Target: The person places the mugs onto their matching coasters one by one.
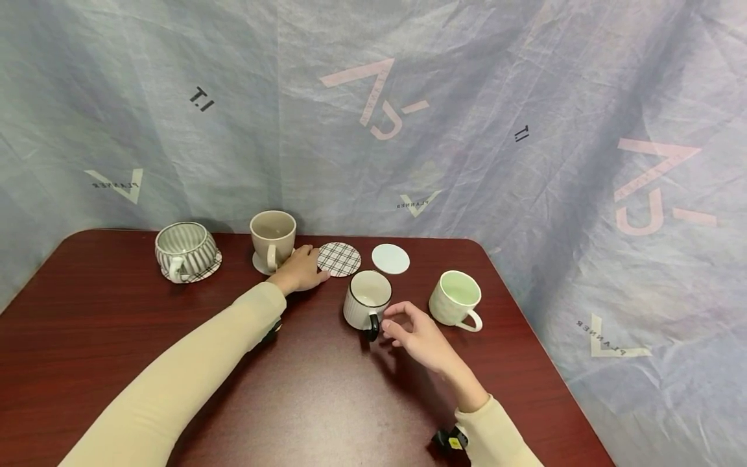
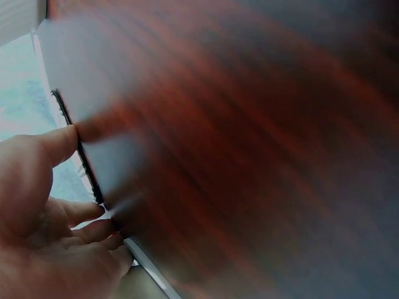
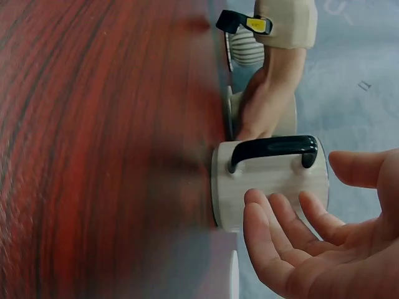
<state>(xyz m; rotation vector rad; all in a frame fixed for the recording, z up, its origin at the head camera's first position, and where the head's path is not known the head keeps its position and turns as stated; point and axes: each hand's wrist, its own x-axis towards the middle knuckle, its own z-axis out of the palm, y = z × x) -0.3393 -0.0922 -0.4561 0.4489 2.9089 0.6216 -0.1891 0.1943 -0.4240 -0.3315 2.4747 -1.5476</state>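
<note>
In the head view my left hand (image 1: 300, 268) lies low at the left edge of a round plaid coaster (image 1: 340, 260). Its thumb and fingertips are at the coaster's rim; the left wrist view shows the coaster (image 2: 87, 165) edge-on beside them. My right hand (image 1: 417, 336) hovers right of a white ribbed mug (image 1: 363, 301) with a dark rim and black handle. Its fingers are loosely curved and apart. In the right wrist view the fingers overlap the mug (image 3: 274, 180) from the camera's angle; contact is unclear, and nothing is gripped.
A green striped cup (image 1: 185, 250) sits on a patterned coaster at the back left. A beige mug (image 1: 273, 235) stands on a pale coaster beside my left hand. Farther right are a plain white coaster (image 1: 391, 259) and a light green mug (image 1: 454, 299). A fabric curtain hangs behind the table.
</note>
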